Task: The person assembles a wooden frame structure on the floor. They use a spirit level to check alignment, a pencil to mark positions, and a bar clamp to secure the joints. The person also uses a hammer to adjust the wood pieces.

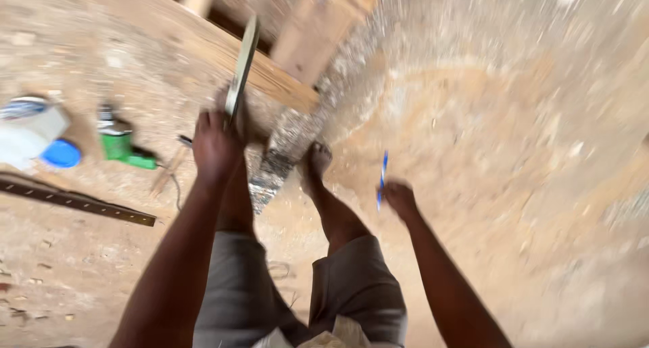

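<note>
**Flat blade gripped in left hand, blue pen in right, above sandy ground**

A long flat greenish blade (242, 67), likely a saw or straightedge, is held in the left hand (215, 145). Its long axis runs up and slightly right from the fist, toward the wooden frame (284, 84) lying on the ground ahead. The lower end is hidden inside the grip. The left fingers are seen closed around that end, wrapped tight; motion blur prevents individual fingers from being told apart.

A thin blue pen (382, 179) is held in the right hand (400, 199), standing near upright above the knuckles. The right fingers are curled, pinching the pen's lower end; exact finger placement cannot be told.

The left hand is nearer the wooden frame; the right hand is kept well apart from it, over bare sand.

Bare feet are visible between the two hands, beside a strip of sawdust (284, 152). At far left a green power tool (122, 146), a white container (27, 133) with a blue lid (61, 154) and a dark metal bar (74, 199) are seen on the ground, all well apart from both hands.
</note>
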